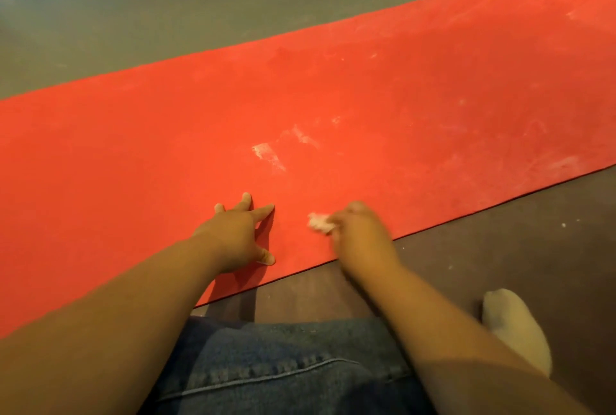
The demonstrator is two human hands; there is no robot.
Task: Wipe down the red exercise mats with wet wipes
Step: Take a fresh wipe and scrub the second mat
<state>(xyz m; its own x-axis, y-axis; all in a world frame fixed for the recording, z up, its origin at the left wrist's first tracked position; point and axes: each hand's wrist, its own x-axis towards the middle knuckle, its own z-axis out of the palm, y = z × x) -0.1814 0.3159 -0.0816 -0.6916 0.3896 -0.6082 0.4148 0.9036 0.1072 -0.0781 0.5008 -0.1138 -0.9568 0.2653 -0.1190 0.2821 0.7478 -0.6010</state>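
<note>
The right hand (360,234), blurred at lower centre, clutches a crumpled white wet wipe (320,223) against the red mat (400,98) near its lower edge. Just left of it, the left hand (238,236) lies flat on the mat, fingers spread. The mat runs from lower left to upper right across the grey floor (166,8), with white smears (266,154) at centre frame.
</note>
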